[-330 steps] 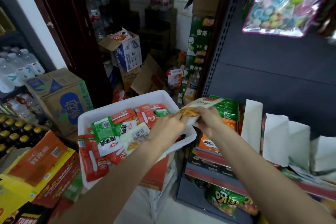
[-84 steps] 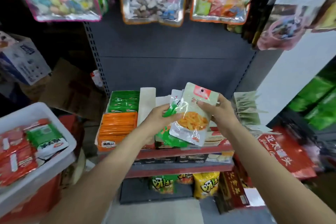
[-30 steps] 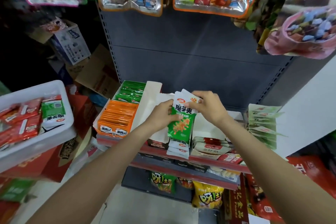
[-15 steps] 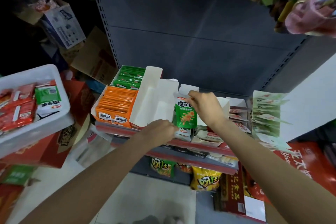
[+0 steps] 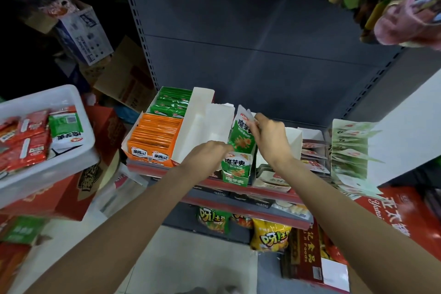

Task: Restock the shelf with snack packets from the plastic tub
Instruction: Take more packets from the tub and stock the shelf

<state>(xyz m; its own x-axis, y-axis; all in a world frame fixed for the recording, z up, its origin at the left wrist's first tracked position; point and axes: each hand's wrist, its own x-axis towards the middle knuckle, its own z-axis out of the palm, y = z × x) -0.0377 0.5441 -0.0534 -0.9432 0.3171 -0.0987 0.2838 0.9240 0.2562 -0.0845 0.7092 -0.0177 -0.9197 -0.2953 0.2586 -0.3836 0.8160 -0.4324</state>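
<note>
1. Nearest the camera, both forearms reached in toward the shelf [image 5: 238, 187], and the left hand [image 5: 205, 155], which half a second before hung below the shelf edge holding nothing, had come up until its loosely curled fingers touched the green packets [image 5: 236, 167] standing in the open white box [image 5: 256, 174]; I could not tell whether they gripped anything.
2. Just beyond it, the right hand [image 5: 269, 137] had its grip closed on the top of an upright green packet [image 5: 241, 136], fingers pinching the upper edge; compared with the frame a second earlier, when both hands held the bundle above the box, the packet now sat lower, its foot behind the front packets.
3. Judged from that, this batch was nearly seated in its box, and the left hand seemed to be steadying the row.
4. Off to the left, the plastic tub [image 5: 71, 164] was still loaded with red and green packets, so much restocking appeared to remain.
5. Farther back, the orange packets [image 5: 155, 137] and the green row [image 5: 171, 102] behind them lay as they had, and an empty white tray [image 5: 202, 122] stood between them and the hands.
6. Farthest, the grey back panel [image 5: 262, 55] rose behind the shelf.
</note>
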